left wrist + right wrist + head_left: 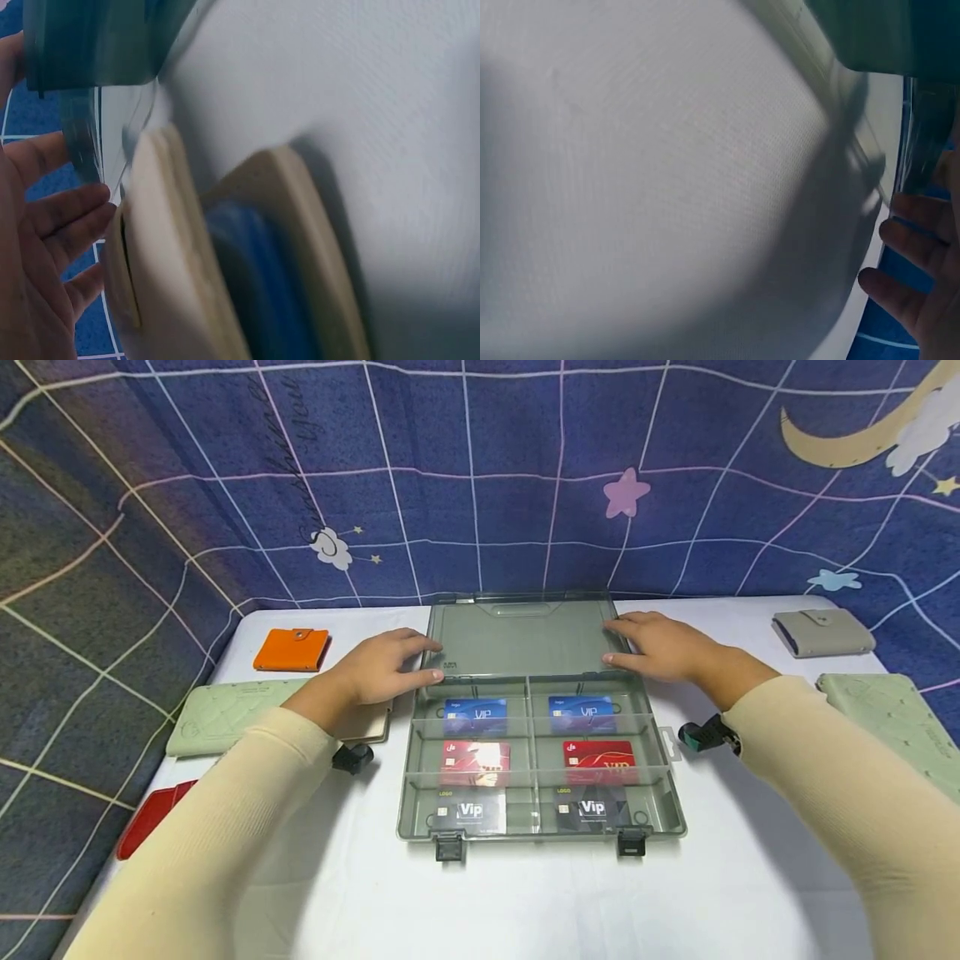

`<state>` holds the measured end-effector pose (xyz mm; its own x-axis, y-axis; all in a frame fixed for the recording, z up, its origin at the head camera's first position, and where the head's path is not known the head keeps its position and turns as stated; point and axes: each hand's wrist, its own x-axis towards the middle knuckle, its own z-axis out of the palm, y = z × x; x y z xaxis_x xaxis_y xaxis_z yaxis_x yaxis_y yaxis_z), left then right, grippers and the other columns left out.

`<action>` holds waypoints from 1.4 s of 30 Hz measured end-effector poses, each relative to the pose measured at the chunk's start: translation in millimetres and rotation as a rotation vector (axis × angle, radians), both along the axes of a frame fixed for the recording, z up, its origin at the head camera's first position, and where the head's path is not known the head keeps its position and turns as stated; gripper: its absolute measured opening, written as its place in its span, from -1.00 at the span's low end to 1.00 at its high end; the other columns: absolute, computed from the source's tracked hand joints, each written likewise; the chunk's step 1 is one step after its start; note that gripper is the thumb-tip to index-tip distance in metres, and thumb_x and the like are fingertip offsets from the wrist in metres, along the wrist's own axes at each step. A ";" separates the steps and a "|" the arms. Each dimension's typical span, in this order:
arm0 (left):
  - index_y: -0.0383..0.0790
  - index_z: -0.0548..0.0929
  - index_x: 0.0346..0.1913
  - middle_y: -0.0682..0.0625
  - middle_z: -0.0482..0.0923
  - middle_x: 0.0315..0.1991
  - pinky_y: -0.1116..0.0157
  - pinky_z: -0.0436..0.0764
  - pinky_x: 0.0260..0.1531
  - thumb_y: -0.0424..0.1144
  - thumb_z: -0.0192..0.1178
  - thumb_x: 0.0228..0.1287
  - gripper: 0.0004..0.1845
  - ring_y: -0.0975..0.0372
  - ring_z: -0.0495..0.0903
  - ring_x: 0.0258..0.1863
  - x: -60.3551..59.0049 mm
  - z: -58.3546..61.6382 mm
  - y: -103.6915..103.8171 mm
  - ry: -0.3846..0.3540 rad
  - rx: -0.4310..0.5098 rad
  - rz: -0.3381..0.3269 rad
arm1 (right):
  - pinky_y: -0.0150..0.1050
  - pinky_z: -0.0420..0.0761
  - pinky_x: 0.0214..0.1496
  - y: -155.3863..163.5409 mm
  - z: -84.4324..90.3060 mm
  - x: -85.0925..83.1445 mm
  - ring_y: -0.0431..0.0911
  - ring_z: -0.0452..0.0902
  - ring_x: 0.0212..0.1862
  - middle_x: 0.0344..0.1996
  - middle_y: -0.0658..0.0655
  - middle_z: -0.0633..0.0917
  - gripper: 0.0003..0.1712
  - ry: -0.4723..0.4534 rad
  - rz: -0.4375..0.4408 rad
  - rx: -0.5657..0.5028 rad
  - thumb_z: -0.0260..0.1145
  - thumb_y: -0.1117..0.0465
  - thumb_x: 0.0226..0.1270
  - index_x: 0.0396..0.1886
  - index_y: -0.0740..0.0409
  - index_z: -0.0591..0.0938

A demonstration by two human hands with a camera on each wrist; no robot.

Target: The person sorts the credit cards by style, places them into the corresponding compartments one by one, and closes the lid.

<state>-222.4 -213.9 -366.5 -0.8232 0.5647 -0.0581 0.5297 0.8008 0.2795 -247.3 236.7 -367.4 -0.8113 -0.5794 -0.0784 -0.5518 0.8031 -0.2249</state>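
Observation:
A clear grey plastic organizer box (534, 755) lies with its lid (525, 635) folded back, away from me. In its compartments are two blue cards (475, 715), two red cards (600, 762) and two dark "Vip" cards (592, 808). My left hand (378, 667) touches the lid's left edge, fingers loosely extended. At the lid's right edge my right hand (660, 646) rests its fingertips in the same way. Under the left wrist stands a beige wallet (161, 240), partly hidden in the head view and showing something blue between its covers.
On the left lie an orange card holder (291, 649), a pale green wallet (225, 717) and a red wallet (150, 817). On the right are a grey card holder (822, 632) and another green wallet (892, 727). A patterned blue curtain (510, 510) hangs behind the white table (540, 902).

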 end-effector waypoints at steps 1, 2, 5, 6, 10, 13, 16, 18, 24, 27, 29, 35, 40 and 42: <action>-0.12 0.55 0.49 -0.23 0.46 0.45 -0.19 0.40 0.45 0.25 0.10 0.50 -0.30 -0.15 0.46 0.43 0.6 0.3 0.5 0.003 0.002 0.003 | 0.36 0.27 0.55 -0.4 1.0 0.6 0.46 0.28 0.50 0.47 0.53 0.42 -0.20 0.009 0.002 -0.005 0.28 -0.12 0.61 0.54 0.38 0.43; -0.13 0.55 0.49 -0.24 0.45 0.46 -0.19 0.39 0.46 0.25 0.11 0.49 -0.30 -0.16 0.45 0.44 1.0 0.8 1.0 0.009 0.005 0.004 | 0.36 0.27 0.55 -0.5 2.3 1.1 0.46 0.27 0.51 0.47 0.54 0.40 -0.20 0.017 0.001 -0.008 0.29 -0.11 0.60 0.54 0.38 0.43; -0.15 0.57 0.47 -0.28 0.44 0.46 -0.19 0.39 0.46 0.25 0.16 0.46 -0.29 -0.17 0.44 0.44 2.1 3.0 2.2 0.048 0.014 0.004 | 0.38 0.28 0.53 0.3 8.3 3.7 0.47 0.25 0.51 0.49 0.56 0.36 -0.17 0.046 -0.008 -0.012 0.33 -0.11 0.57 0.55 0.38 0.41; -0.15 0.57 0.47 -0.29 0.44 0.45 -0.19 0.39 0.46 0.24 0.19 0.45 -0.29 -0.17 0.43 0.44 2.7 4.4 2.5 0.061 0.024 0.006 | 0.39 0.28 0.53 0.6 11.4 5.3 0.47 0.24 0.51 0.50 0.56 0.35 -0.16 0.057 -0.013 -0.015 0.35 -0.11 0.56 0.56 0.37 0.41; -0.15 0.56 0.48 -0.30 0.39 0.47 -0.23 0.42 0.42 0.17 0.25 0.44 -0.31 -0.20 0.43 0.43 7.8 13.3 3.5 0.106 0.089 0.033 | 0.42 0.30 0.50 3.0 23.6 13.8 0.47 0.23 0.52 0.52 0.54 0.31 -0.15 0.093 -0.034 -0.053 0.41 -0.06 0.52 0.58 0.32 0.40; -0.12 0.52 0.52 -0.29 0.37 0.49 -0.26 0.46 0.38 0.12 0.28 0.45 -0.31 -0.20 0.47 0.38 15.0 22.1 3.7 0.126 0.138 0.061 | 0.44 0.34 0.47 5.5 33.7 23.0 0.45 0.21 0.54 0.55 0.51 0.28 -0.18 0.117 -0.042 -0.086 0.43 -0.03 0.49 0.58 0.26 0.42; -0.04 0.45 0.58 -0.24 0.35 0.50 -0.23 0.58 0.22 0.13 0.30 0.46 -0.28 -0.10 0.66 0.04 24.3 31.5 3.2 0.139 0.155 0.087 | 0.46 0.39 0.40 9.8 44.5 33.1 0.45 0.19 0.55 0.58 0.48 0.25 -0.20 0.145 -0.035 -0.104 0.45 -0.01 0.48 0.58 0.18 0.44; 0.00 0.42 0.60 -0.20 0.36 0.49 -0.21 0.62 0.14 0.14 0.31 0.47 -0.26 -0.02 0.67 -0.11 31.4 38.4 2.4 0.146 0.173 0.091 | 0.48 0.40 0.38 12.9 52.0 40.7 0.45 0.20 0.54 0.58 0.47 0.25 -0.20 0.163 -0.029 -0.119 0.47 -0.01 0.46 0.58 0.14 0.45; -0.15 0.26 0.59 -0.17 0.40 0.51 -0.16 0.50 0.38 -0.06 0.33 0.50 -0.26 -0.07 0.54 0.36 55.0 51.0 -2.9 0.077 0.404 0.090 | 0.27 0.65 0.08 22.5 67.6 71.7 0.34 0.57 0.25 0.43 0.40 0.49 -0.15 0.183 -0.069 -0.247 0.50 0.04 0.42 0.58 0.13 0.36; -0.16 0.11 0.60 -0.24 0.41 0.49 -0.16 0.48 0.40 -0.21 0.28 0.54 -0.25 -0.14 0.55 0.37 71.0 54.5 -3.8 -0.012 0.583 0.105 | -0.12 0.67 -0.12 27.3 69.6 91.0 0.21 0.67 0.08 0.32 0.34 0.61 -0.08 0.183 -0.089 -0.387 0.54 0.17 0.37 0.59 0.13 0.26; -0.10 0.02 0.66 -0.28 0.43 0.47 -0.15 0.52 0.36 -0.28 0.25 0.56 -0.20 -0.16 0.56 0.36 83.4 56.2 -3.8 -0.049 0.670 0.116 | -0.34 0.63 -0.01 28.6 68.2 103.3 0.01 0.67 0.17 0.33 0.31 0.62 -0.02 0.185 -0.082 -0.490 0.56 0.29 0.32 0.60 0.11 0.20; -0.07 -0.03 0.71 -0.36 0.32 0.54 0.14 0.47 0.44 -0.39 0.15 0.60 -0.18 -0.21 0.42 0.48 124.6 53.1 -0.2 -0.087 0.772 0.080 | -0.51 0.46 0.36 27.9 51.5 137.4 -0.32 0.58 0.29 0.35 0.28 0.59 -0.01 0.125 0.032 -0.840 0.40 0.70 0.16 0.55 0.31 0.19; -0.14 0.06 0.66 -0.35 0.31 0.54 0.37 0.38 0.47 -0.37 0.09 0.64 -0.31 -0.25 0.34 0.52 155.0 43.6 1.3 -0.101 0.812 0.028 | -0.43 0.45 0.42 32.0 37.7 165.8 -0.18 0.58 0.36 0.40 0.18 0.60 -0.20 0.024 0.099 -1.047 0.26 0.70 0.28 0.48 0.47 0.19; -0.10 0.08 0.69 -0.30 0.30 0.56 0.29 0.36 0.50 -0.31 0.10 0.66 -0.31 -0.21 0.35 0.52 164.9 38.6 0.7 -0.103 0.800 0.010 | -0.43 0.41 0.46 35.0 34.1 175.1 -0.17 0.51 0.43 0.47 0.18 0.55 -0.26 -0.003 0.108 -1.042 0.34 0.55 0.39 0.47 0.51 0.22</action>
<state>-57.5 -213.1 -327.8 -0.8411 0.4598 0.2847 0.4635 0.3416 0.8176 -72.2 271.7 -333.2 -0.7516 -0.4310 0.4994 -0.6075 0.1572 -0.7786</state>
